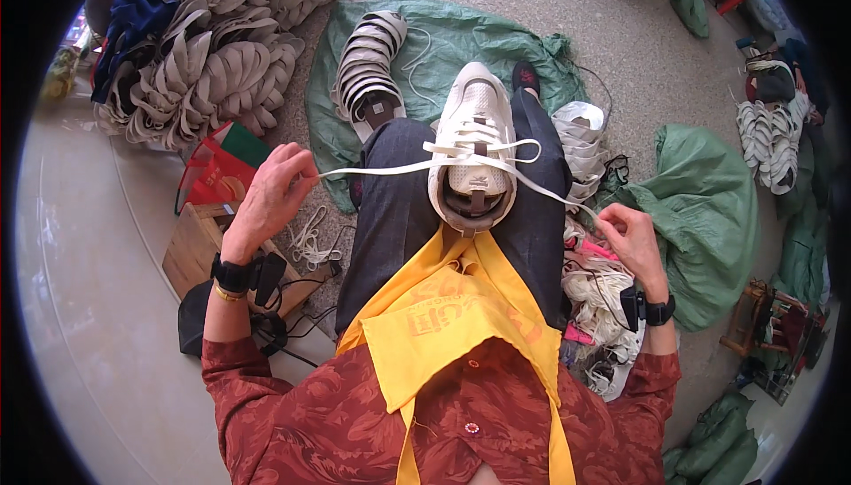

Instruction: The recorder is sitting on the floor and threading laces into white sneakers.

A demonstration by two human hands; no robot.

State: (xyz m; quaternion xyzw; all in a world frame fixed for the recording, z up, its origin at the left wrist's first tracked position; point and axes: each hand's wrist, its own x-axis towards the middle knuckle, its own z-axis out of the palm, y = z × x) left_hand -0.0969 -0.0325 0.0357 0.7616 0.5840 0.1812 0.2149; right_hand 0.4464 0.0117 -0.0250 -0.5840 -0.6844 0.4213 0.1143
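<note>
A pale sneaker (479, 130) rests between my thighs, its toe pointing away from me and its dark-lined opening nearest. White shoelace (381, 169) runs criss-cross up its front and is crossed over the tongue, with a loop sticking out on the right. My left hand (275, 192) pinches one lace end, drawn out straight to the left. Out to the right and a little lower, my right hand (631, 235) pinches the other end. Both laces look taut. A yellow apron (461, 308) covers my lap below the shoe.
Stacks of pale shoe uppers (222, 68) lie at the far left. A green sheet (328, 86) beneath my feet bears a curved row of shoe pieces (368, 59). White laces (603, 299) are heaped by my right leg, next to a green sack (696, 228). A wooden stool (199, 250) stands left.
</note>
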